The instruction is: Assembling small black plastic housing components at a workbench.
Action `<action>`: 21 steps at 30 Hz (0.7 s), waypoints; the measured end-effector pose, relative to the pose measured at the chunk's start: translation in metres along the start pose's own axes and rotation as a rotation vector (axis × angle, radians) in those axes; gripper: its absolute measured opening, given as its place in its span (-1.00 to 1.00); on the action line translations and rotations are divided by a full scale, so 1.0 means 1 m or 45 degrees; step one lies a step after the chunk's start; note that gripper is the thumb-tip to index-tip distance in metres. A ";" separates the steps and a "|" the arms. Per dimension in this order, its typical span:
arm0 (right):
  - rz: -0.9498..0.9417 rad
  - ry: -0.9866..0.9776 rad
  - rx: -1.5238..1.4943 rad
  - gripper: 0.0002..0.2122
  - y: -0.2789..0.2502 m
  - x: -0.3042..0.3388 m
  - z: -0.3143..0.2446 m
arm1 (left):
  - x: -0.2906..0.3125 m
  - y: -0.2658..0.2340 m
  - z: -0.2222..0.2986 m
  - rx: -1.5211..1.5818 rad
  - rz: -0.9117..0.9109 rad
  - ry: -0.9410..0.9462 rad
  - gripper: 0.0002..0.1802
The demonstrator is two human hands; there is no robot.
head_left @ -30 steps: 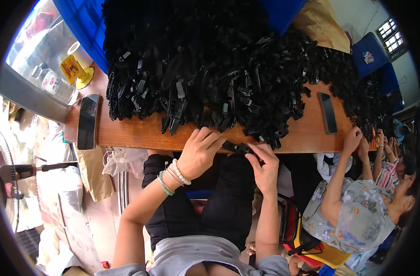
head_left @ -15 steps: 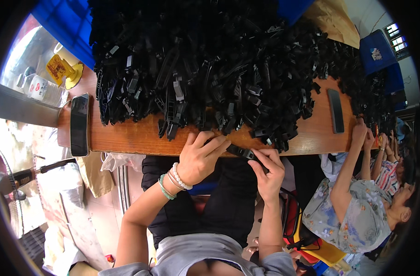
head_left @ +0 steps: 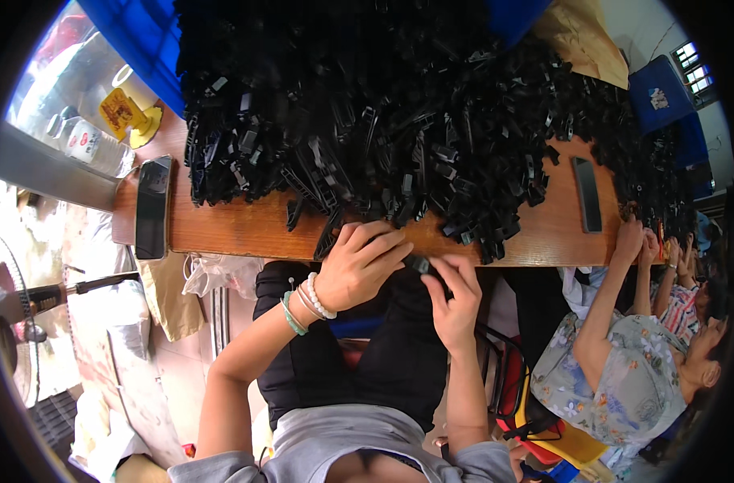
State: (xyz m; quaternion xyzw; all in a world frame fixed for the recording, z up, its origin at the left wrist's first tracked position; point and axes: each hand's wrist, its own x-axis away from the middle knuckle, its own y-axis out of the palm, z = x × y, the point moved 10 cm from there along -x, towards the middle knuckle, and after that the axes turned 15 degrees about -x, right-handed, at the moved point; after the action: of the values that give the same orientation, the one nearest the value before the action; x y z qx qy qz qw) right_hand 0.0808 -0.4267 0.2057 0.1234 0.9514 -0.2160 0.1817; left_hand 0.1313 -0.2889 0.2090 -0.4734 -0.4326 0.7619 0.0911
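A small black plastic part (head_left: 418, 264) is held between my two hands at the table's front edge. My right hand (head_left: 454, 302) pinches its right end between thumb and fingers. My left hand (head_left: 363, 262), with bead bracelets on its wrist, curls over the other end; its fingertips are partly hidden. Just beyond my hands spreads a large heap of black plastic parts (head_left: 367, 121), some long and ladder-like. One long black piece (head_left: 327, 233) sticks out of the heap beside my left fingers.
Phones lie on the wooden table at left (head_left: 153, 208) and right (head_left: 586, 195). A yellow stand (head_left: 129, 117) and a clear bottle (head_left: 93, 146) are at far left. Blue bins (head_left: 661, 92) stand behind. A co-worker (head_left: 616, 370) sits at right, hands at the same table.
My right hand has moved left, closer to my left hand, and less of the black part shows between them. Black pieces near my left fingers have shifted. The view has turned slightly.
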 end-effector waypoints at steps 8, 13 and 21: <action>-0.296 0.270 -0.352 -0.79 0.029 0.054 0.014 | 0.002 -0.003 0.001 0.251 -0.056 0.185 -0.55; 0.175 -0.018 0.019 -0.87 -0.015 0.012 -0.002 | 0.012 -0.015 -0.016 0.134 0.055 0.144 -0.52; 0.340 -0.151 0.783 -0.74 -0.033 -0.017 0.009 | 0.018 -0.019 -0.019 0.004 0.242 0.041 -0.54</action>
State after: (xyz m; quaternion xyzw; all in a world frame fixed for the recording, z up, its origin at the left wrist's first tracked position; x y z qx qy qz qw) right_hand 0.0889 -0.4627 0.2168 0.2829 0.8050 -0.4738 0.2177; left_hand 0.1317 -0.2566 0.2077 -0.5242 -0.3831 0.7601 0.0260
